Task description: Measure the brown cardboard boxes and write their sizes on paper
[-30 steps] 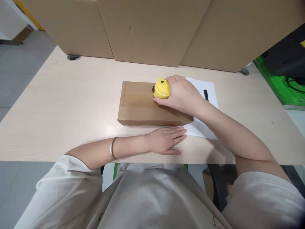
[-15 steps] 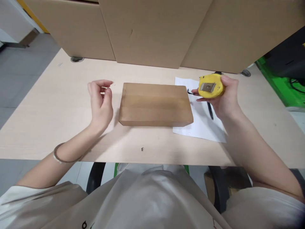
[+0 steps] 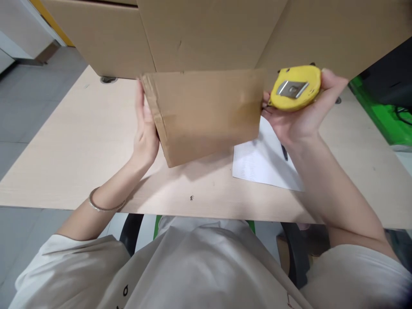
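Observation:
A brown cardboard box (image 3: 209, 113) is tilted up off the table, its right edge blurred by motion. Along its left end, my left hand (image 3: 146, 133) is closed, with the fingers partly behind the cardboard. My right hand (image 3: 302, 116) grips a yellow tape measure (image 3: 296, 88) with a metal clip facing up. Fingertips of that same hand reach the box's right side; whether they press on it is hard to tell. Below the box's right end lies a white sheet of paper (image 3: 264, 165) with printed lines. A black pen (image 3: 284, 152) rests on the paper, partly hidden by my right wrist.
Large cardboard boxes (image 3: 206, 34) stand along the back of the light wooden table (image 3: 80, 163). A cable hole (image 3: 108, 80) is at the back left. Dark equipment (image 3: 386, 86) and a green surface (image 3: 370, 107) are at the right. Chair arms (image 3: 131, 231) show below the table edge.
My left hand has moved right and taken hold of the box's end. The box has risen from the table and tilted. My right hand has moved up slightly with the tape measure.

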A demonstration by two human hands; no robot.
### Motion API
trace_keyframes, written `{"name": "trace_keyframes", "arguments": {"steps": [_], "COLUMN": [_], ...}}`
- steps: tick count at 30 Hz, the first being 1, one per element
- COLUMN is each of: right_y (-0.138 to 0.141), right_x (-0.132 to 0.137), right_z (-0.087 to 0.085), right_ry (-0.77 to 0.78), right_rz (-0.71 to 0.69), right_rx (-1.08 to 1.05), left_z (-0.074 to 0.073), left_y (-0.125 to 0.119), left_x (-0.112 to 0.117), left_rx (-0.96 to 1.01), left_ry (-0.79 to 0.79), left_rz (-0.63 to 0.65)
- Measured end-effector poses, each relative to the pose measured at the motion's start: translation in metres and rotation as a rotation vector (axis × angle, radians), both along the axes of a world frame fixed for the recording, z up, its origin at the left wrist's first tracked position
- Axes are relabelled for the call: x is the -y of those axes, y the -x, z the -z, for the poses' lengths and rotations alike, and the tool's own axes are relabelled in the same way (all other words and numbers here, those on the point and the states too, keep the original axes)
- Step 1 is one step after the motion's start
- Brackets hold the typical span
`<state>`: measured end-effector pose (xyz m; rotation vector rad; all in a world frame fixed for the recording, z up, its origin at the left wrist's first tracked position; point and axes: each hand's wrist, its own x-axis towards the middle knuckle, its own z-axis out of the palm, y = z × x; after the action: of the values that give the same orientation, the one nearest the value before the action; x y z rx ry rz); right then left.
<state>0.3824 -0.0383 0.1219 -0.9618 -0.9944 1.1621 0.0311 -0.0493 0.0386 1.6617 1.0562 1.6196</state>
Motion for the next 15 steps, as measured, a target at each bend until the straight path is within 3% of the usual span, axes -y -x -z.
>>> {"name": "trace_keyframes", "arguments": {"steps": [3, 5, 11, 15], "right_y": [0.008, 0.016, 0.038, 0.034], "right_x": [-0.020, -0.030, -0.043, -0.057], "right_z": [0.008, 0.019, 0.046, 0.041], "right_ry": [-0.037, -0.020, 0.026, 0.044], "right_rz": [-0.059, -0.091, -0.174, -0.197], "right_rx": [-0.011, 0.005, 0.043, 0.109], "left_z": [-0.006, -0.004, 0.010, 0.014], "left_y": [0.003, -0.001, -0.036, -0.063], "left_x": [-0.002, 0.007, 0.066, 0.082], "left_rx": [-0.024, -0.089, -0.326, -0.399], "left_ry": [-0.313, -0.436, -0.471, -0.657], "left_rz": [0.009, 0.066, 0.122, 0.165]}}
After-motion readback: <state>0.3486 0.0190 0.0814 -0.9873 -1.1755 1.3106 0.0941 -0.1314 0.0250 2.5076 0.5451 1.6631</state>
